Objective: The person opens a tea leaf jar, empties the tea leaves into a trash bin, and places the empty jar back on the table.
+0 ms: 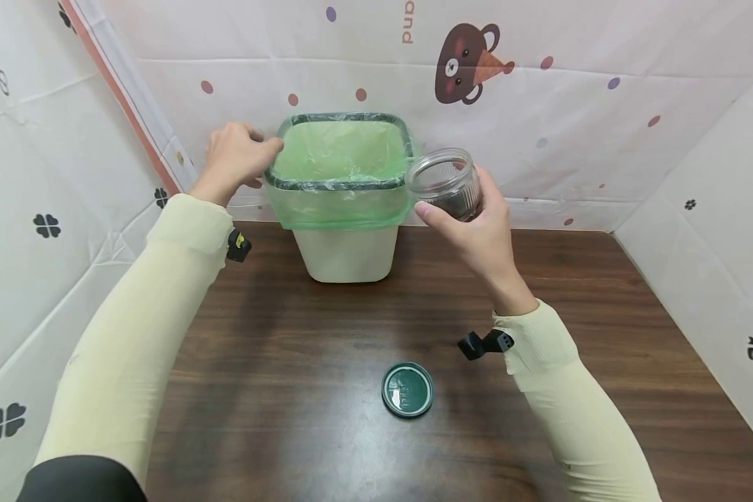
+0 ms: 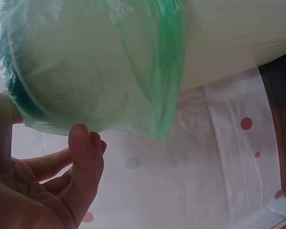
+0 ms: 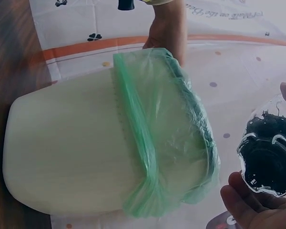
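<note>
- A round dark green jar lid (image 1: 408,390) lies flat on the dark wood tabletop (image 1: 301,348), nearest the person, well apart from both hands and well inside the table's edges; a stretch of wood separates it from the bin.
- The right hand (image 1: 486,233) curls its fingers and thumb around a clear ribbed glass jar (image 1: 463,201), raised above the tabletop just beside the bin's right rim. Its lidless mouth tilts toward the bin; dark loose matter sits inside.
- The left hand (image 1: 238,157) is at the bin's left rim, touching the liner, its fingers bent; whether they pinch it I cannot tell. The left side sheet (image 1: 50,174) is near that arm.
- The pale bin (image 1: 345,254) stands upright near the table's far edge, between the hands, its opening facing up. A green plastic liner (image 1: 341,209) folds over the dark rim and hangs partway down outside.
- Behind the bin rises a dotted back sheet (image 1: 577,139) with a bear print; past the jar, wood continues right to the slanting table edge.
</note>
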{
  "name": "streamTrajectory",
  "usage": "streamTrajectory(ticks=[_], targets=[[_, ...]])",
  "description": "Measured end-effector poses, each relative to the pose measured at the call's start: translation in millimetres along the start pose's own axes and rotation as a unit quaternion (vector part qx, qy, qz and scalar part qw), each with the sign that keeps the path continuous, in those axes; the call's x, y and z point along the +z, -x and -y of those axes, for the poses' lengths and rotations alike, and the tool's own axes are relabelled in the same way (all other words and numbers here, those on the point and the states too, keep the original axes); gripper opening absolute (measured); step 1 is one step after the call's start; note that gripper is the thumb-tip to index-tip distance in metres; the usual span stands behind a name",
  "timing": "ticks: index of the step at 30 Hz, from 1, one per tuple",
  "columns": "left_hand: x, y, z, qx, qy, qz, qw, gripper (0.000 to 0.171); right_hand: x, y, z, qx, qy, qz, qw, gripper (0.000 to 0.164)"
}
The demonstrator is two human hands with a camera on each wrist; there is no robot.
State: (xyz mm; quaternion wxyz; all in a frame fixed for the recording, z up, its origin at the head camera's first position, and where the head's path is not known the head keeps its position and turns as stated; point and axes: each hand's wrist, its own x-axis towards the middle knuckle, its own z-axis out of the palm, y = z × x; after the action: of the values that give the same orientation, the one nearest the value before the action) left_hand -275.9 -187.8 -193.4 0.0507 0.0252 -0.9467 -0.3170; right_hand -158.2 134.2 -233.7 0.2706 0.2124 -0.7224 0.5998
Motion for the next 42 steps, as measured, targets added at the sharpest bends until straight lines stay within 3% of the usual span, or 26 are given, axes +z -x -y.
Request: streamTrajectory(ticks=[8, 16, 25, 31, 37, 42], targets=[[1.2, -7.4, 6.7, -0.005, 0.02, 0.023, 0.9995, 0.059, 6.8, -7.4, -2.9, 0.015, -0.006, -0.003, 1.0, 0.059], [5.2, -15.1, 6.9, -0.015, 0.022, 0.028, 0.9992, 0.053, 12.4, -15.0, -5.9, 0.001, -0.02, -0.006, 1.0, 0.057], [8.7, -18.8, 4.3, -0.017, -0.016, 0.035, 0.9991, 0.054, 16.4, -20.2, -8.0, -0.002, -0.02, -0.01, 1.0, 0.052], [12.2, -20.7, 0.9, -0.022, -0.047, 0.021, 0.9984, 0.055, 17.9, -24.7, -9.0, 0.031, -0.019, -0.024, 0.999, 0.053], [15.1, -22.5, -0.6, -0.023, -0.061, 0.016, 0.9977, 0.053, 19.9, -34.0, -9.3, 0.087, -0.096, -0.038, 0.991, 0.066], [17.5, -23.3, -3.5, -0.023, -0.058, 0.019, 0.9979, 0.052, 21.4, -39.1, -10.2, 0.085, -0.107, -0.055, 0.989, 0.062]])
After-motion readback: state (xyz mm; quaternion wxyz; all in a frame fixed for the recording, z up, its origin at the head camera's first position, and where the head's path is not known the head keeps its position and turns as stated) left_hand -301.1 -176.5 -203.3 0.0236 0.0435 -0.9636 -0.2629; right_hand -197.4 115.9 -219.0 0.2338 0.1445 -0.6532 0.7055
